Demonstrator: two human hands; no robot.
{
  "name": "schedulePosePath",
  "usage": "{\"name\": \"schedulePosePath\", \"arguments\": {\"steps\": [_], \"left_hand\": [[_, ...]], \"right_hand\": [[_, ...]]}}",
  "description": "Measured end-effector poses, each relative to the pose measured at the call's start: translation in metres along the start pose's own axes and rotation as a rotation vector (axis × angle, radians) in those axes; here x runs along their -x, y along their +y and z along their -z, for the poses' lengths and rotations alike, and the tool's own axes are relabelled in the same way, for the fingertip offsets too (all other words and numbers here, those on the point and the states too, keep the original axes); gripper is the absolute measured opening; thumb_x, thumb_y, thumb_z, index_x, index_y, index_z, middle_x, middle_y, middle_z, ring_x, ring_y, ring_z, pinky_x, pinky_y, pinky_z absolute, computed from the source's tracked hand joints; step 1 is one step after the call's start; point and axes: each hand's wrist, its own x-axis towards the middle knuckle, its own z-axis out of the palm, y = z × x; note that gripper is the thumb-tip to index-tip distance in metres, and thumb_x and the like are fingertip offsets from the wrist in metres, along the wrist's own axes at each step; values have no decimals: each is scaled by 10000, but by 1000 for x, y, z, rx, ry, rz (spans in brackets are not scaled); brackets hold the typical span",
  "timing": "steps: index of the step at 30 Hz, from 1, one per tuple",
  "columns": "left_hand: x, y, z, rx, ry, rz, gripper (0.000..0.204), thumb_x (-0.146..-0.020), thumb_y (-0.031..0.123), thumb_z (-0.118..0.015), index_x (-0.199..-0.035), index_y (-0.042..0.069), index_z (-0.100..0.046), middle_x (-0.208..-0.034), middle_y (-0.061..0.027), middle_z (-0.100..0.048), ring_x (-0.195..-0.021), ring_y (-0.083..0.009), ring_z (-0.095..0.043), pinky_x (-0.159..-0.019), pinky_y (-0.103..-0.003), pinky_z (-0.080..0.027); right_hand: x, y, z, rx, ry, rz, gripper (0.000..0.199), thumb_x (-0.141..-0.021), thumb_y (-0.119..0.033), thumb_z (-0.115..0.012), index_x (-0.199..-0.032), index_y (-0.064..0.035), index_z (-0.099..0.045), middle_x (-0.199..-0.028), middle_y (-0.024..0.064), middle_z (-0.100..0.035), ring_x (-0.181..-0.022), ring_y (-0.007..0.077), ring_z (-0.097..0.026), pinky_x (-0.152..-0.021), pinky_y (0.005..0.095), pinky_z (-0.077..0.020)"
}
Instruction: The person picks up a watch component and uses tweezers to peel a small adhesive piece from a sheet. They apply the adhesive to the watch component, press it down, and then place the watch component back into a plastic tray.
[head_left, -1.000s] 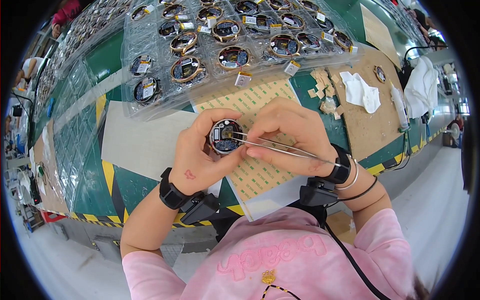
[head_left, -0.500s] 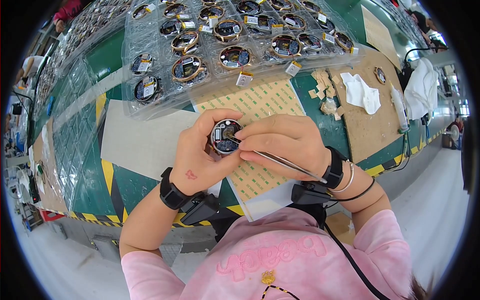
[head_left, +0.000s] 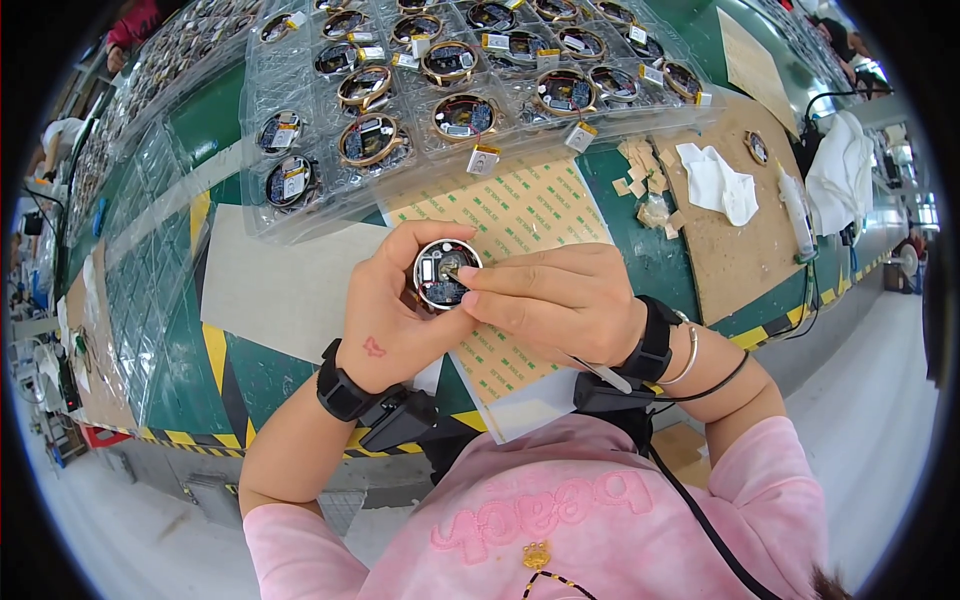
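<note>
My left hand is closed around the rim of a small round watch case, holding it open side up. Inside the case are dark circuit boards, a pale rectangular part and a silvery rim. My right hand meets it from the right, thumb and fingertips pinched at the case's right edge. Tweezers are gripped in this hand; their rear end sticks out below the palm, while the fingers mostly hide their tips. Beneath both hands lies a tan adhesive sheet with green print.
A clear plastic tray of watch cases with dangling batteries stands beyond my hands. Grey paper lies to the left. At right, a brown board carries a white cloth, a bottle and another watch case.
The watch case has shifted slightly left and tilted a little in my left hand. My right fingers have drawn in over the tweezers, whose rear end has swung lower.
</note>
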Motion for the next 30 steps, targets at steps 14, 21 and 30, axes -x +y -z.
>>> {"name": "schedulePosePath", "arguments": {"steps": [14,21,30], "left_hand": [[1,-1,-1,-16,47,-9,447,-705,69,-748,-1112,31,-568,-919,-22,-630,-812,-56,-581,-690,-200,-485],[1,-5,-1,-141,70,-36,432,-707,89,-752,-1096,34,-573,-848,-28,-647,-741,-65,-609,-645,-213,-497],[3,-7,-6,-396,28,-173,455,-686,97,-752,-1095,63,-559,-854,-83,-660,-727,-203,-673,-642,-282,-524]], "right_hand": [[-1,-4,0,-39,11,-52,192,-705,-39,-711,-892,-26,-671,-967,124,-684,-752,238,-690,-610,297,-561],[-8,9,10,-246,125,-282,99,-796,-77,-689,-868,-35,-637,-821,84,-645,-696,233,-624,-722,335,-526],[-11,0,2,-264,-96,-424,187,-730,-79,-747,-872,-56,-627,-683,41,-557,-609,210,-527,-592,319,-427]]}}
